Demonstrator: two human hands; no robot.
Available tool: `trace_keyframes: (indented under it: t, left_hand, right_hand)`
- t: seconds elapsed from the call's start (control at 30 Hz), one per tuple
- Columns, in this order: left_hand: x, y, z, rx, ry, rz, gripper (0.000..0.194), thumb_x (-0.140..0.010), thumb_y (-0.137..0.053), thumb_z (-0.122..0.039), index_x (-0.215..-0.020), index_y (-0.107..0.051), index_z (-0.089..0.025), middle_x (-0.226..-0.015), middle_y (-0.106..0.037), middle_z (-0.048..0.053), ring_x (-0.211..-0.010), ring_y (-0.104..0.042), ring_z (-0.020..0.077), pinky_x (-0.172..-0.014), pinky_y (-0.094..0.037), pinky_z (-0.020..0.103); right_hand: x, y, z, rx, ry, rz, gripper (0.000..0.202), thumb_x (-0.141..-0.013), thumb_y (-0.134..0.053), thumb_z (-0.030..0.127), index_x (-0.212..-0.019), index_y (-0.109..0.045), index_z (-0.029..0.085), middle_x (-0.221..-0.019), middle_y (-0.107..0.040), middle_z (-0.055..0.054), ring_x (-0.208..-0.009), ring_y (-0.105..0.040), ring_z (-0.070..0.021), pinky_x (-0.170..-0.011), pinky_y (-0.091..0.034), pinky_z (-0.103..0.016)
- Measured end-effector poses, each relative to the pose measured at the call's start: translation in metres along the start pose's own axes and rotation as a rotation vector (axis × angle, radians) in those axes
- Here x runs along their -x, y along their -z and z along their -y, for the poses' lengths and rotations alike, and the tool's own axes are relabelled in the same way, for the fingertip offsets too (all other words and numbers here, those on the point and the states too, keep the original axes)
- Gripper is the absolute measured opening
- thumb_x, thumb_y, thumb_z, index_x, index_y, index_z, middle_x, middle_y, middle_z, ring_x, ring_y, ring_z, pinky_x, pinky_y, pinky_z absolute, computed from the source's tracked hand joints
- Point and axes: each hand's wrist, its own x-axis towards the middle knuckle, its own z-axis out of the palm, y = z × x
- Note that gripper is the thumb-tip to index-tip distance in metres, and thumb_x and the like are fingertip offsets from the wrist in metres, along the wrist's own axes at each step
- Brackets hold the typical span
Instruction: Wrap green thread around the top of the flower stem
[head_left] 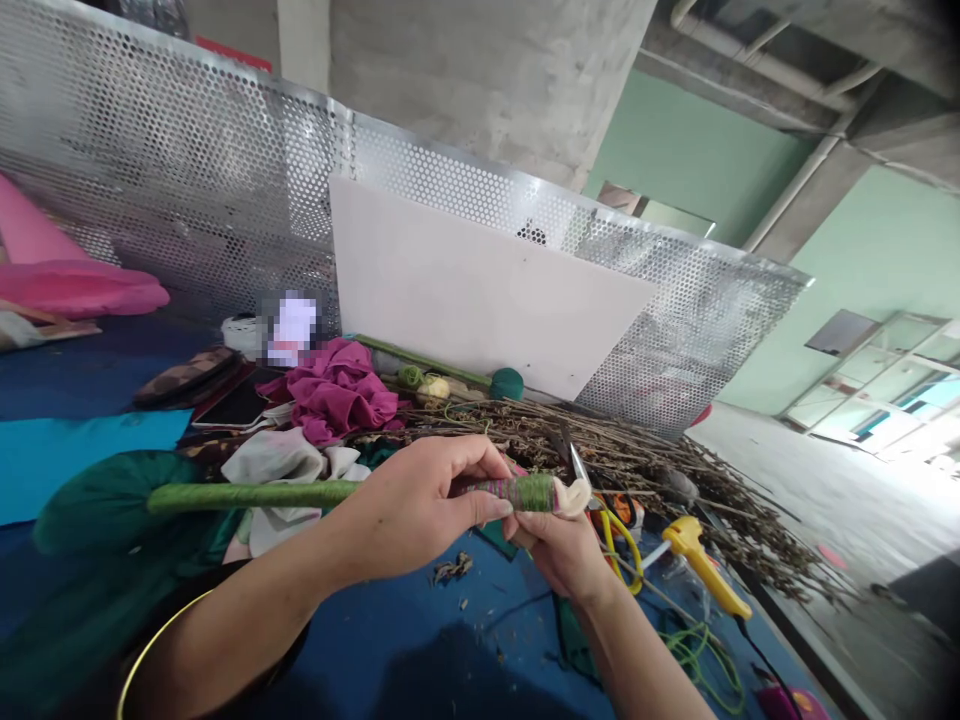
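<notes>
A long green wrapped stem (262, 496) lies nearly level across the view, with dark green fabric (112, 500) at its left end. Its right part is wound with green and purple thread and ends in a cream-coloured tip (573, 497). My left hand (420, 500) is closed round the stem, thumb and fingers on the thread-wound part. From below, my right hand (559, 550) grips the same stem just behind the cream tip, its fingers partly hidden. Scissors with yellow handles (621, 550) lie just right of my right hand.
A yellow glue gun (705, 565) lies at the right near green cord (701, 660). Dry twigs (637, 450) spread behind my hands, beside magenta cloth (341, 390). A perforated metal screen (465, 190) and white board (480, 290) stand behind the blue table (427, 660).
</notes>
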Motion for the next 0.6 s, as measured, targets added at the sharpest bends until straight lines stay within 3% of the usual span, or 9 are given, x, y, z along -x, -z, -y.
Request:
trace_keyframes:
  t: [0.13,0.3,0.6]
  left_hand:
    - [-0.003,-0.006,0.005,-0.117,0.004,-0.004,0.008,-0.086,-0.056,-0.023,-0.090,-0.062,-0.020,-0.082,-0.068,-0.003,-0.073,-0.059,0.0128,-0.063,-0.041,0.023]
    - [-0.010,-0.019,0.017,-0.142,0.064,0.097,0.010,-0.087,-0.054,-0.028,-0.089,-0.060,-0.019,-0.072,-0.066,-0.002,-0.065,-0.058,0.0143,-0.062,-0.042,0.025]
    - [-0.016,-0.025,0.019,-0.108,0.137,0.127,0.010,-0.084,-0.056,-0.028,-0.081,-0.058,-0.019,-0.066,-0.063,-0.003,-0.062,-0.057,0.0139,-0.059,-0.041,0.024]
  right_hand:
    - [-0.007,0.004,0.002,-0.016,-0.085,0.041,0.036,-0.065,-0.077,0.045,-0.055,-0.063,0.014,-0.049,-0.047,0.003,-0.046,-0.032,-0.0073,-0.045,-0.025,-0.022]
    - [-0.016,0.012,0.005,0.007,-0.189,0.061,0.042,-0.065,-0.076,0.051,-0.055,-0.059,0.014,-0.048,-0.044,0.004,-0.043,-0.033,-0.0066,-0.043,-0.025,-0.022]
    - [-0.014,0.019,0.025,0.176,-0.066,0.035,0.037,-0.074,-0.069,0.042,-0.053,-0.053,0.016,-0.052,-0.039,0.005,-0.049,-0.032,-0.0076,-0.044,-0.024,-0.022]
